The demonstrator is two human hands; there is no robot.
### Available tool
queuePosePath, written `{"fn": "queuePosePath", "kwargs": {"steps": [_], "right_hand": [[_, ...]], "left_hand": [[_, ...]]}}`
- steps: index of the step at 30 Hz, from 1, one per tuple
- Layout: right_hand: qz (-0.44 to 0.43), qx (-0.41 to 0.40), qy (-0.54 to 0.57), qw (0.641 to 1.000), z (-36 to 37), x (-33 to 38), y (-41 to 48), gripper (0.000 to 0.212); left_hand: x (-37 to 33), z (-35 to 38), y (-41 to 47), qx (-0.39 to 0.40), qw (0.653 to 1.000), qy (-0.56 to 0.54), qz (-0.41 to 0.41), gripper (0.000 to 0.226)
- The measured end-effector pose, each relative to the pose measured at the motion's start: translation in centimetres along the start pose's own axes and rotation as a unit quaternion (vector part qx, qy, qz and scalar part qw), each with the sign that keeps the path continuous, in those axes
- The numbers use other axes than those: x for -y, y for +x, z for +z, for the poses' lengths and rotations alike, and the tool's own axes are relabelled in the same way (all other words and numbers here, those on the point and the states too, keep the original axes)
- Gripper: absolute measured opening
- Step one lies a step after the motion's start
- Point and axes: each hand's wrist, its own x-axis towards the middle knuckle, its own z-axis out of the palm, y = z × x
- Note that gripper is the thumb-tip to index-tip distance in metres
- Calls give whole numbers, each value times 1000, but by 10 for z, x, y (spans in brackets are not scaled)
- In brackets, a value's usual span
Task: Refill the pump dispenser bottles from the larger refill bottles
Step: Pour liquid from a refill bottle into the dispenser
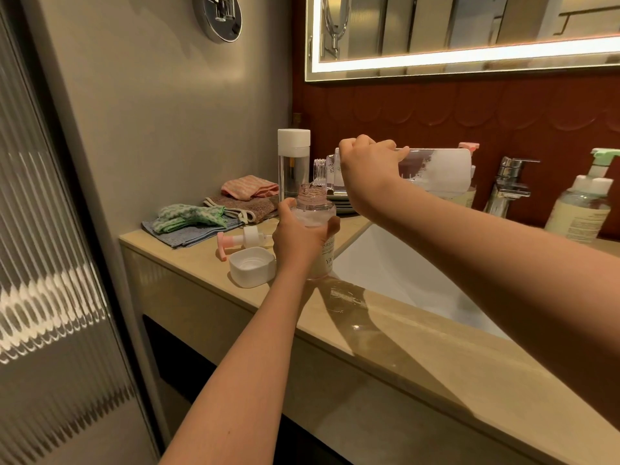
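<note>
My left hand point(295, 239) grips a small clear pink dispenser bottle point(315, 216) with no pump, standing upright on the counter edge. My right hand point(365, 172) holds a large clear refill bottle point(436, 169) tipped on its side, its open mouth just above the small bottle's neck. Foamy liquid sits in the refill bottle's far end. The pink pump head point(241, 239) lies on the counter beside a white square cap point(251, 266).
A tall clear bottle with a white cap point(293, 162) stands behind. Folded cloths point(201, 216) lie at the left. The white sink basin point(402, 273) is to the right, with a chrome tap point(510, 186) and a green-pump bottle point(583, 203) beyond.
</note>
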Motion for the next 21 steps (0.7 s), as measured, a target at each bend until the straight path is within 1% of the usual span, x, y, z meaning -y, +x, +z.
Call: {"fn": "queuePosePath", "kwargs": {"steps": [4,21], "right_hand": [[-3,2,-10,1000,0,0,0,65],[-6,-3,-11,1000,1,1,1,64]], "left_hand": [[-1,0,-1,-2,1000,-2,1,84],[-1,0,-1,-2,1000,-8,-4,83]]}}
